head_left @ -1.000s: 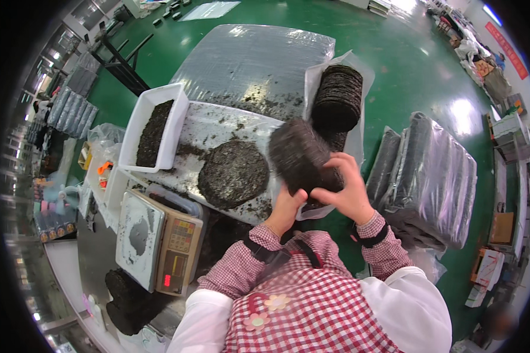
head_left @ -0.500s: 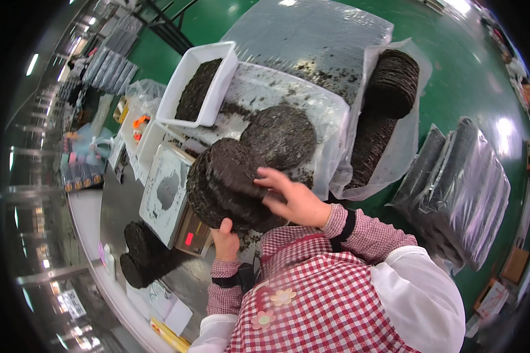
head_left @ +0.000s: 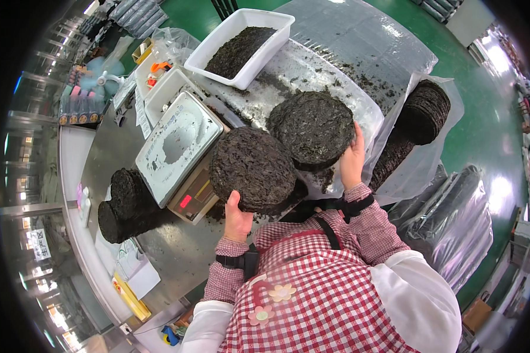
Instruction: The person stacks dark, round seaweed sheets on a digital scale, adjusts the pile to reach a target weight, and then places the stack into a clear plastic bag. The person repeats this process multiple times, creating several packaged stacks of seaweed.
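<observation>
My left hand (head_left: 237,219) grips the near edge of a thick round stack of dried seaweed (head_left: 252,167), thumb on top and fingers hidden beneath. To its right, my right hand (head_left: 352,160) curls round the right edge of a second round seaweed stack (head_left: 313,126), which is over the near end of a white tray (head_left: 368,106). The two stacks meet or overlap slightly at their sides. Left of them stands a weighing scale with a pale, crumb-dotted plate (head_left: 179,141) and a lit red display (head_left: 186,201).
A white tub (head_left: 289,23) of loose seaweed crumbs stands at the far side. On the right, a clear bag (head_left: 439,156) holds rows of seaweed discs. More discs (head_left: 126,200) lie left of the scale. Wrapped bundles (head_left: 453,215) sit at the right; an orange tool (head_left: 159,67) lies beyond the scale.
The seaweed in my hands has gone from one loose, fanned pile to a stack at each hand. My right hand has moved right, onto the second stack. The view has shifted.
</observation>
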Demonstrator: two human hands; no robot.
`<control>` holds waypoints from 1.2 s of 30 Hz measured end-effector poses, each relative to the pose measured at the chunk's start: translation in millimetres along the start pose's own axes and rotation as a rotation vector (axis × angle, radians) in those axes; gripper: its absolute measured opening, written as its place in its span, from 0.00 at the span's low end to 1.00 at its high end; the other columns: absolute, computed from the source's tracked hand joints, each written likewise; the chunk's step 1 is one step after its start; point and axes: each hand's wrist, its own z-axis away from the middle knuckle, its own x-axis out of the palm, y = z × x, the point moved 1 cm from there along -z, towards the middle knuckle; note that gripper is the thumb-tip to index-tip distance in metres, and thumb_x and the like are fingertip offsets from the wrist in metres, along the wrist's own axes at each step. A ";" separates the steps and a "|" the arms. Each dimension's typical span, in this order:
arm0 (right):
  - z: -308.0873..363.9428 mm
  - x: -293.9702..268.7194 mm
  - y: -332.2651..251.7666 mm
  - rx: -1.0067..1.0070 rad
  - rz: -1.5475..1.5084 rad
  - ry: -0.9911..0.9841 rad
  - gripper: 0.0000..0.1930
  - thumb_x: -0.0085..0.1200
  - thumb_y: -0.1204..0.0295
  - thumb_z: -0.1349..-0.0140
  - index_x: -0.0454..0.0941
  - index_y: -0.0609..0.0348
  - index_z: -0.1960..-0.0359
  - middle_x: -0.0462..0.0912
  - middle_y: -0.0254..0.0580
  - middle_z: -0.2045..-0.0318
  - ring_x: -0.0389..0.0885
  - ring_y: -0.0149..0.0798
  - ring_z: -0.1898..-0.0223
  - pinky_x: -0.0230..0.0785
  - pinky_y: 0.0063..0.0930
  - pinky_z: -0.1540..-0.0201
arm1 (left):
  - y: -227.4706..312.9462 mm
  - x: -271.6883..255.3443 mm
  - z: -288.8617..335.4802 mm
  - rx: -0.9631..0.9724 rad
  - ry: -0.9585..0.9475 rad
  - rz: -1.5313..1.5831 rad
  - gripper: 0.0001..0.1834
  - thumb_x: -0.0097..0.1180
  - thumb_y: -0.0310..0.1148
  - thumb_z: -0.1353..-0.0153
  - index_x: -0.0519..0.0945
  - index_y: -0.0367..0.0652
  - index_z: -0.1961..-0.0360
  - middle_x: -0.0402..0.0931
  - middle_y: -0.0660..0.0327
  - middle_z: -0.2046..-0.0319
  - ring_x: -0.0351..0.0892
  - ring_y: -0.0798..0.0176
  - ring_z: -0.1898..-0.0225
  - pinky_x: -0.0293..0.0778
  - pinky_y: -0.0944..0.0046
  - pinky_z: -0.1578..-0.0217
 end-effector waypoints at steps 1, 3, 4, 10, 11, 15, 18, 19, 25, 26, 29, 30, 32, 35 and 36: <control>-3.1 -5.0 -0.3 0.112 -0.166 0.009 0.31 0.48 0.77 0.33 0.55 0.60 0.28 0.67 0.48 0.35 0.68 0.47 0.35 0.60 0.40 0.33 | 0.2 1.5 -1.2 0.018 -0.015 -0.114 0.31 0.59 0.47 0.35 0.71 0.38 0.38 0.73 0.59 0.41 0.73 0.57 0.41 0.68 0.51 0.38; -1.2 2.4 -20.1 0.346 -0.504 0.029 0.29 0.46 0.72 0.29 0.55 0.60 0.28 0.63 0.45 0.32 0.65 0.43 0.33 0.57 0.36 0.32 | 3.6 5.8 1.5 0.055 -0.034 -0.351 0.31 0.58 0.46 0.35 0.70 0.37 0.38 0.72 0.58 0.40 0.72 0.58 0.40 0.68 0.53 0.38; -7.0 -2.0 -15.9 0.407 -0.457 0.054 0.28 0.50 0.71 0.30 0.58 0.61 0.30 0.66 0.44 0.34 0.67 0.41 0.35 0.60 0.36 0.34 | 6.5 7.6 5.2 -0.013 -0.001 -0.145 0.32 0.59 0.47 0.35 0.69 0.36 0.37 0.70 0.58 0.39 0.71 0.58 0.40 0.68 0.54 0.38; -10.7 -9.6 -46.1 -0.055 -0.061 0.055 0.17 0.60 0.75 0.36 0.76 0.65 0.46 0.84 0.38 0.55 0.80 0.28 0.55 0.70 0.20 0.51 | 33.3 -26.3 10.6 0.088 -0.038 -0.115 0.43 0.63 0.58 0.42 0.65 0.45 0.32 0.67 0.61 0.34 0.66 0.54 0.35 0.61 0.47 0.32; -9.1 -9.0 -63.2 -0.166 0.011 0.040 0.13 0.58 0.77 0.35 0.78 0.64 0.48 0.84 0.38 0.53 0.80 0.28 0.53 0.70 0.21 0.48 | 40.8 -23.9 11.9 0.125 -0.087 -0.135 0.47 0.63 0.61 0.45 0.65 0.46 0.31 0.66 0.62 0.34 0.65 0.54 0.34 0.61 0.46 0.32; 13.7 11.9 -113.4 -1.045 1.188 -0.402 0.28 0.54 0.89 0.58 0.84 0.52 0.53 0.83 0.45 0.50 0.76 0.49 0.42 0.65 0.48 0.37 | 65.9 -26.0 22.5 0.128 -0.121 -0.036 0.51 0.66 0.64 0.52 0.66 0.46 0.32 0.67 0.62 0.35 0.65 0.53 0.33 0.60 0.45 0.32; 5.5 -8.2 -72.5 -0.634 0.919 -0.248 0.21 0.59 0.79 0.46 0.78 0.62 0.47 0.79 0.49 0.47 0.77 0.49 0.44 0.67 0.41 0.39 | 60.4 -45.5 19.4 0.133 -0.126 0.015 0.52 0.67 0.64 0.54 0.65 0.47 0.32 0.66 0.61 0.34 0.64 0.53 0.33 0.60 0.44 0.32; 4.4 -8.6 -58.9 -0.430 0.777 -0.001 0.22 0.60 0.76 0.41 0.74 0.67 0.44 0.78 0.53 0.46 0.76 0.48 0.43 0.67 0.40 0.39 | 60.5 -48.3 17.4 0.138 -0.128 0.025 0.52 0.68 0.63 0.54 0.65 0.47 0.32 0.66 0.61 0.34 0.64 0.52 0.33 0.60 0.44 0.32; 12.1 50.5 -35.4 -0.363 1.101 -0.095 0.42 0.67 0.63 0.44 0.57 0.72 0.33 0.65 0.65 0.36 0.62 0.58 0.33 0.54 0.44 0.30 | 51.8 6.3 20.2 0.205 -0.144 -0.074 0.54 0.75 0.55 0.56 0.63 0.45 0.31 0.66 0.61 0.35 0.65 0.53 0.34 0.64 0.46 0.33; 37.2 74.1 -49.3 -0.395 1.006 -0.308 0.40 0.68 0.64 0.46 0.61 0.68 0.35 0.68 0.62 0.38 0.64 0.56 0.34 0.55 0.42 0.30 | 46.9 15.0 21.0 0.217 -0.140 -0.081 0.54 0.76 0.53 0.56 0.62 0.44 0.31 0.66 0.61 0.35 0.66 0.53 0.34 0.64 0.47 0.34; 94.6 120.4 -81.5 -0.446 0.692 -0.801 0.54 0.77 0.56 0.60 0.59 0.63 0.32 0.66 0.59 0.38 0.61 0.58 0.33 0.54 0.44 0.30 | 37.3 30.3 22.5 0.225 -0.154 -0.165 0.53 0.77 0.48 0.55 0.61 0.41 0.31 0.66 0.59 0.36 0.68 0.55 0.36 0.67 0.52 0.36; 103.5 127.3 -79.2 -0.397 0.740 -0.771 0.57 0.78 0.54 0.62 0.57 0.63 0.31 0.65 0.58 0.37 0.60 0.59 0.33 0.53 0.45 0.29 | 36.6 36.4 24.8 0.228 -0.144 -0.217 0.53 0.77 0.48 0.54 0.61 0.40 0.32 0.67 0.59 0.36 0.69 0.56 0.37 0.68 0.53 0.36; 103.2 124.7 -75.0 -0.322 0.750 -0.769 0.59 0.77 0.53 0.60 0.53 0.62 0.29 0.61 0.59 0.33 0.57 0.60 0.31 0.51 0.47 0.28 | 33.6 39.7 25.0 0.254 -0.142 -0.288 0.49 0.76 0.45 0.50 0.62 0.38 0.32 0.69 0.57 0.38 0.70 0.57 0.38 0.70 0.56 0.39; 95.2 104.0 -65.9 -0.266 0.650 -0.940 0.55 0.74 0.57 0.54 0.52 0.62 0.28 0.58 0.58 0.30 0.55 0.56 0.28 0.50 0.44 0.27 | 37.9 36.7 30.5 0.241 -0.109 -0.339 0.46 0.74 0.42 0.47 0.63 0.37 0.33 0.69 0.58 0.38 0.71 0.58 0.39 0.70 0.57 0.39; 91.9 96.3 -71.8 -0.045 0.447 -0.986 0.46 0.66 0.65 0.46 0.52 0.64 0.28 0.57 0.58 0.29 0.54 0.49 0.26 0.51 0.40 0.28 | 33.8 22.9 30.2 0.279 -0.095 -0.440 0.42 0.70 0.43 0.42 0.63 0.37 0.33 0.70 0.58 0.39 0.72 0.58 0.40 0.70 0.57 0.39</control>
